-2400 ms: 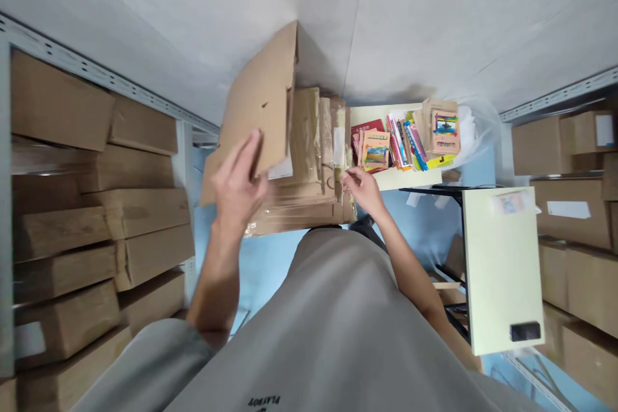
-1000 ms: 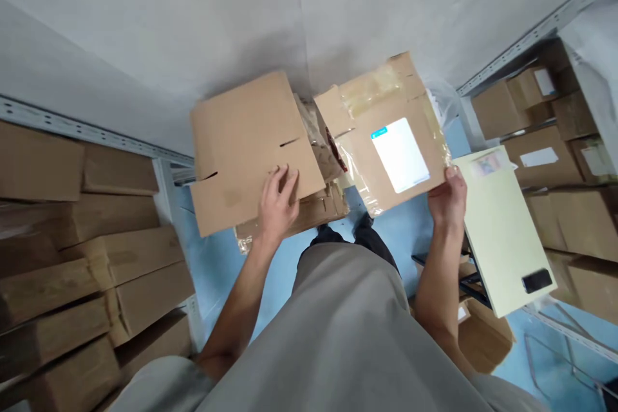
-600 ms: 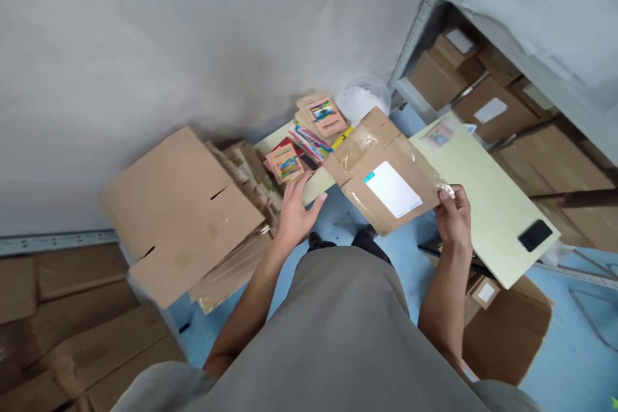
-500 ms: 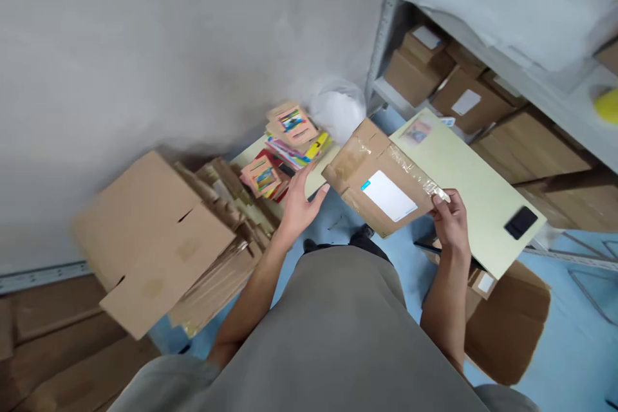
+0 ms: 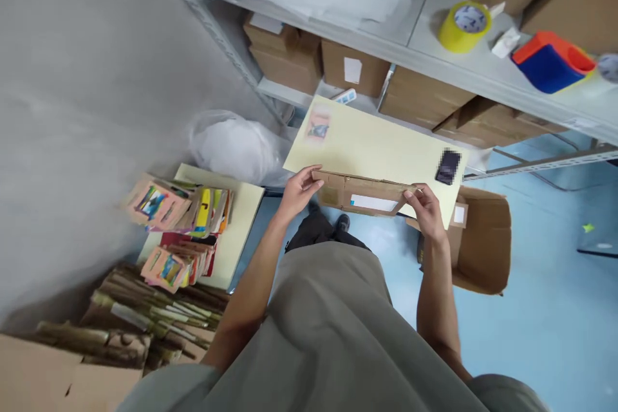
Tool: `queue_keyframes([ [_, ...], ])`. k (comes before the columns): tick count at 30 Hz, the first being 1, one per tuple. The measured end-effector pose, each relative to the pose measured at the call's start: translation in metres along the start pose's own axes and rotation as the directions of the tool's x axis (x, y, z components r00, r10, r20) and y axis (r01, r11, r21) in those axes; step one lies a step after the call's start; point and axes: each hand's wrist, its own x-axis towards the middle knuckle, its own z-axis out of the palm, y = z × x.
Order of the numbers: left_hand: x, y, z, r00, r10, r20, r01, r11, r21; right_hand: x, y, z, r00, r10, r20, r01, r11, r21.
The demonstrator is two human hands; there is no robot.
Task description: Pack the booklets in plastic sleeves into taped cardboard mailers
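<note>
A flat piece of brown cardboard (image 5: 333, 196) with a white label (image 5: 373, 202) is held between my two hands, tilted so it shows nearly edge-on. My left hand (image 5: 298, 193) grips its left end, thumb and fingers around the corner. At the right end, my right hand (image 5: 427, 208) pinches the edge between thumb and fingers. Just beyond the cardboard lies a pale yellow tabletop (image 5: 371, 141), bearing a small picture card (image 5: 318, 125) at its left and a dark phone (image 5: 448, 166) at its right.
Stacks of small books (image 5: 167, 267) sit on another pale board to the left, above folded cardboard (image 5: 145, 315). A white plastic bag (image 5: 236, 145) stands behind. Shelves hold boxes (image 5: 355, 67), yellow tape (image 5: 464, 26) and a tape dispenser (image 5: 553, 63). An open carton (image 5: 485, 244) is on the floor.
My view has swung right toward the shelves. My left hand, free and open before, has taken hold of the cardboard's left end, and the cardboard has tipped from face-up to nearly edge-on.
</note>
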Motion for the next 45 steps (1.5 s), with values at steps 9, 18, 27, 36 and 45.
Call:
queue_keyframes([
  [9,0.118,-0.034,0.045,0.992,0.001,0.129,0.001,1.000,-0.021,0.042,0.051,-0.011,0.977,0.092,-0.194,-0.127,0.977,-0.174],
  [18,0.178,-0.051,0.066,0.960,0.024,0.279,-0.041,0.998,0.057,0.062,0.080,0.013,0.889,0.104,-0.446,-0.211,0.957,-0.198],
  [27,0.175,-0.070,0.084,0.956,-0.169,0.241,0.160,0.986,0.055,0.078,0.099,0.009,0.878,0.221,-0.424,-0.293,0.950,-0.110],
  [36,0.178,-0.072,0.115,0.938,-0.200,0.282,0.217,0.976,-0.030,0.079,0.085,-0.020,0.924,0.325,-0.200,-0.327,0.945,0.022],
  [45,0.165,-0.070,0.127,0.943,-0.327,0.057,0.330,0.943,-0.049,0.110,0.096,-0.052,0.906,0.373,-0.200,-0.385,0.922,-0.026],
])
